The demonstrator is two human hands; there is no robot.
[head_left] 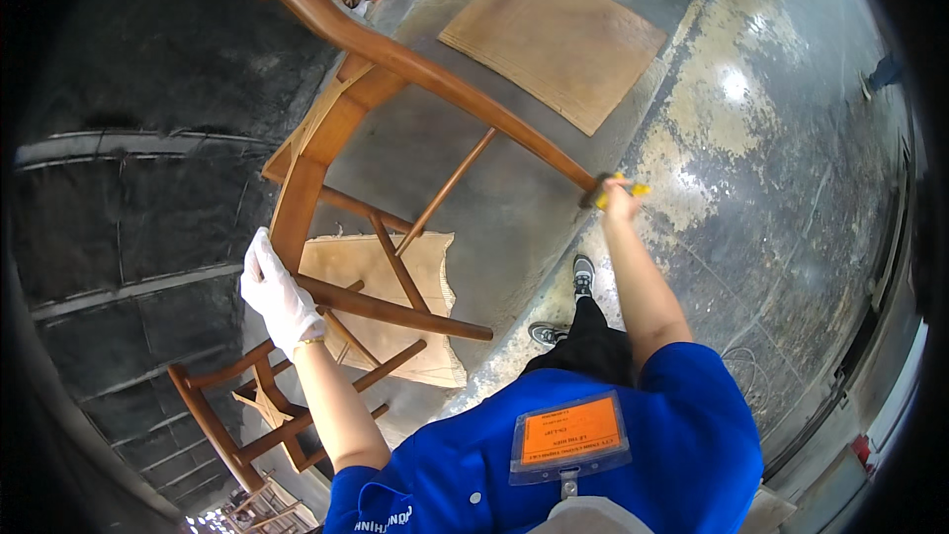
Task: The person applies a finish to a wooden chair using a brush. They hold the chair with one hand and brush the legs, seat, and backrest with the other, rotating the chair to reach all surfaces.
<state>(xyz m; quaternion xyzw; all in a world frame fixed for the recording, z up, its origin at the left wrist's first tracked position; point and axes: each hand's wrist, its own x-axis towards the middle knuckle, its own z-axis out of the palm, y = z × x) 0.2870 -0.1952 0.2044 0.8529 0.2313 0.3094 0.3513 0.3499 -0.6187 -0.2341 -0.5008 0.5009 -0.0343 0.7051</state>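
A tipped wooden chair [430,76] spans the gap between the hands, one leg crossing above the right edge of a brown cardboard sheet [435,267] on the floor [781,198]. The white-gloved left hand [280,295] has its fingers against the seat rail, their grip partly hidden so I cannot tell if they clasp it, while the bare right hand [621,196] clutches a yellow tool [640,190] at the far leg's tip. Beyond lie another cardboard sheet [554,40] and, near the left forearm, a second chair [213,425].

The right hand [620,200] partly hides a yellow object [641,190] too small to identify.
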